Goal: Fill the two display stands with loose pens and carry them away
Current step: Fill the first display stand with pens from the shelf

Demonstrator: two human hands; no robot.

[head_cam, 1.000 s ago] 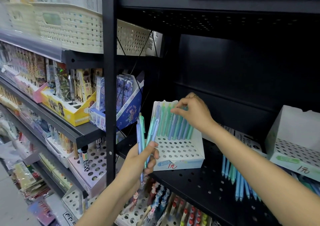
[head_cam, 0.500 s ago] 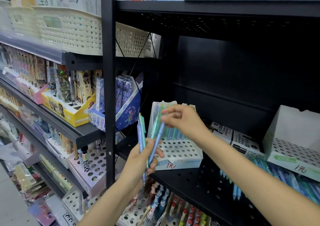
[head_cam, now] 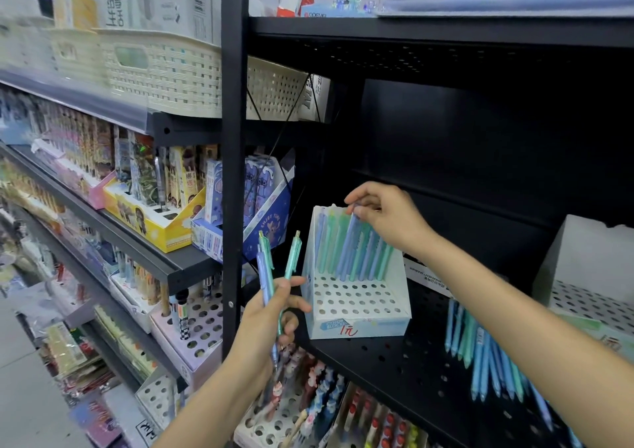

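Note:
A white display stand [head_cam: 356, 305] with rows of holes sits on the black perforated shelf [head_cam: 404, 361]; several blue and green pens stand in its back rows. My right hand [head_cam: 384, 216] pinches the top of a blue pen [head_cam: 348, 241] that slants down into the stand. My left hand [head_cam: 271, 313] grips a few blue and green pens [head_cam: 266, 269] upright, just left of the stand. Loose pens [head_cam: 480, 355] lie on the shelf under my right forearm. A second white stand [head_cam: 590, 276] is at the right edge, its holes bare where visible.
A black upright post [head_cam: 233, 173] rises just left of my left hand. Left shelves carry boxed stationery [head_cam: 161, 221] and cream baskets [head_cam: 164, 70]. Below are more pen stands [head_cam: 192, 331] with novelty pens. A flat white box [head_cam: 425, 276] lies behind the first stand.
My right hand took a blue pen from my left hand's bunch and carried it up and right to the stand's back rows. The left hand's bunch is smaller.

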